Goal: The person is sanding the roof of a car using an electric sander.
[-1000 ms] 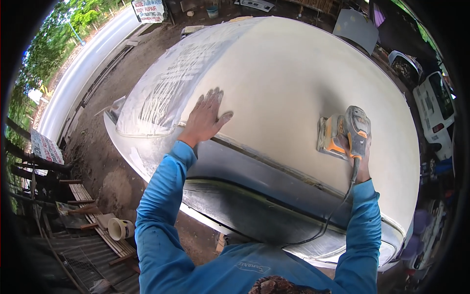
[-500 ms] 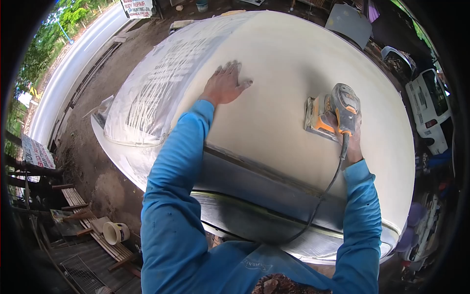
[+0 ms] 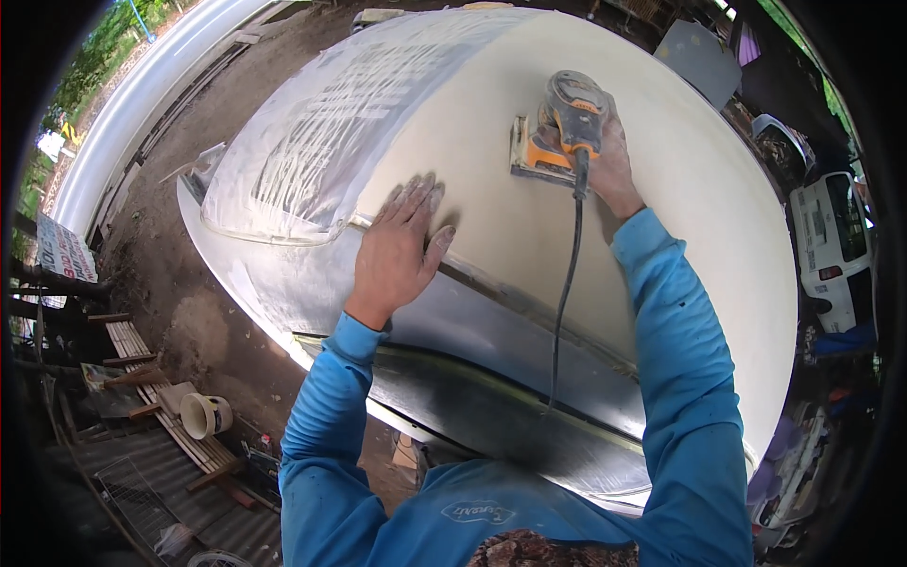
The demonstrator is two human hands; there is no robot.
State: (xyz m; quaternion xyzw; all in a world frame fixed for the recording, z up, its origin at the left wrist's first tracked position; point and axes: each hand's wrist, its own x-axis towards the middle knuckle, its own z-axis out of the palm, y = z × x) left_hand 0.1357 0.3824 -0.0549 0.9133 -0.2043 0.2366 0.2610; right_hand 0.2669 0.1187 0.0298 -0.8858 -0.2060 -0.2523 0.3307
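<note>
My left hand [image 3: 395, 253] lies flat with fingers outstretched on a vehicle's pale cream roof panel [image 3: 699, 312], near its dark trim strip [image 3: 510, 300]. My right hand [image 3: 614, 165], up and to the right, grips a dusty grey-and-orange electric sander [image 3: 567, 118] resting on the panel. Its black cord [image 3: 565, 302] runs down across the trim toward the dark glass [image 3: 444, 387] below. Left of the panel is a section covered in streaked, translucent masking film [image 3: 302, 132].
A road [image 3: 123, 123] runs at upper left. Bamboo slats [image 3: 142, 364], a white bucket [image 3: 206, 414] and corrugated sheeting [image 3: 113, 491] lie at lower left. A lettered signboard [image 3: 66, 248] stands at left. A white vehicle [image 3: 827, 236] and a grey panel [image 3: 696, 61] are on the right.
The sander and my right hand have moved up and leftward across the roof. My left hand first went up and right, then came back down toward me over the last half second.
</note>
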